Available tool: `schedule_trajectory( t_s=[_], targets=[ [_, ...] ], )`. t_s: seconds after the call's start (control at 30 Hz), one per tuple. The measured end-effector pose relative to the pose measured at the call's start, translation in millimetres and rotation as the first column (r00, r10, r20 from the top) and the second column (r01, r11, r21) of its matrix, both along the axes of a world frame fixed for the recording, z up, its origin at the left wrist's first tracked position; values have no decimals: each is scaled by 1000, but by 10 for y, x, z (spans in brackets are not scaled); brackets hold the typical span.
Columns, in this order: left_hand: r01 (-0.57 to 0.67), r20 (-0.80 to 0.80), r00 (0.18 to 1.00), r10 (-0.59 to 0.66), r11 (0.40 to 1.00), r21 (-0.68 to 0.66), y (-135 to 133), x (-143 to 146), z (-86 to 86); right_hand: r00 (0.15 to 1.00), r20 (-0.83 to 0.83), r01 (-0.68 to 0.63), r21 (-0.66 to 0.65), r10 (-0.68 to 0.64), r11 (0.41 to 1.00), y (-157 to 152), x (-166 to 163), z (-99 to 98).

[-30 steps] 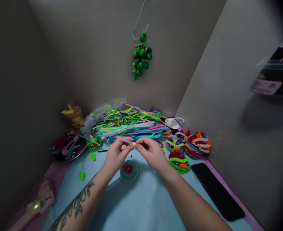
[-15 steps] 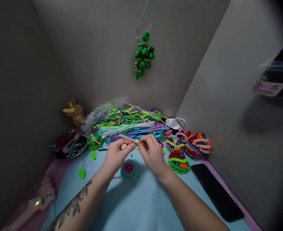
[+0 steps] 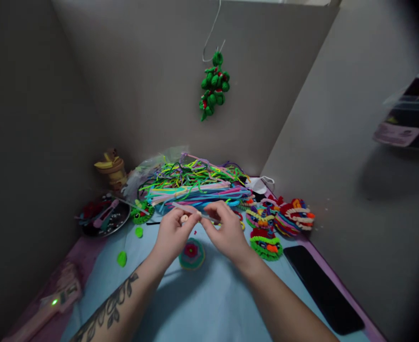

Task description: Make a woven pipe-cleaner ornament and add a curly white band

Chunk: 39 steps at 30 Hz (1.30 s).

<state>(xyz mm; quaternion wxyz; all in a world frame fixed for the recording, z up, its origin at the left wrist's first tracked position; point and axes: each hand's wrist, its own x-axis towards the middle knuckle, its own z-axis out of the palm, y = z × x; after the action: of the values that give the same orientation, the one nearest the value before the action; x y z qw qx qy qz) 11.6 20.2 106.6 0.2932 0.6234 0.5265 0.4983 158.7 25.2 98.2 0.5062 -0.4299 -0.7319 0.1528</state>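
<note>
My left hand (image 3: 172,233) and my right hand (image 3: 224,231) meet above the light blue table mat (image 3: 209,304), fingers pinched together. Between them runs a thin pale pink pipe cleaner (image 3: 184,208), slanting up to the left. My left fingers also pinch a small cream bead (image 3: 184,218). Just below the hands lies a round coiled disc (image 3: 191,254) in grey-green with a red centre. Behind the hands is a big heap of coloured pipe cleaners (image 3: 193,185).
Finished coiled faces (image 3: 279,223) lie right of the hands, a black phone (image 3: 323,289) further right. A dark dish of bits (image 3: 102,219), a yellow figure (image 3: 111,172) and green pieces (image 3: 121,258) sit left. A green ornament (image 3: 214,85) hangs on the wall.
My right hand has slid a little left along the pipe cleaner and my hands have drawn closer. The view has tipped down slightly.
</note>
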Motion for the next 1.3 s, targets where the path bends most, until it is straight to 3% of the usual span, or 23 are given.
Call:
schedule_trajectory(
  t_s=[0.17, 0.43, 0.63, 0.97, 1.3],
  targets=[
    [63, -71, 996, -54, 990, 126, 16, -38, 20, 991, -59, -128, -125, 121, 984, 18, 57, 90],
    [102, -62, 993, -97, 992, 74, 48, -75, 21, 990, -102, -107, -131, 94, 986, 28, 64, 91],
    [77, -52, 996, -76, 997, 8, 48, -81, 31, 991, -121, -67, -76, 57, 995, 23, 70, 93],
    [131, 236, 968, -85, 974, -185, 14, -27, 33, 1000, -26, 13, 128, -10, 992, 17, 48, -15],
    [122, 337, 940, -59, 978, -170, 48, 7, -89, 990, 94, 86, 229, -110, 970, 42, 41, -77]
  ],
)
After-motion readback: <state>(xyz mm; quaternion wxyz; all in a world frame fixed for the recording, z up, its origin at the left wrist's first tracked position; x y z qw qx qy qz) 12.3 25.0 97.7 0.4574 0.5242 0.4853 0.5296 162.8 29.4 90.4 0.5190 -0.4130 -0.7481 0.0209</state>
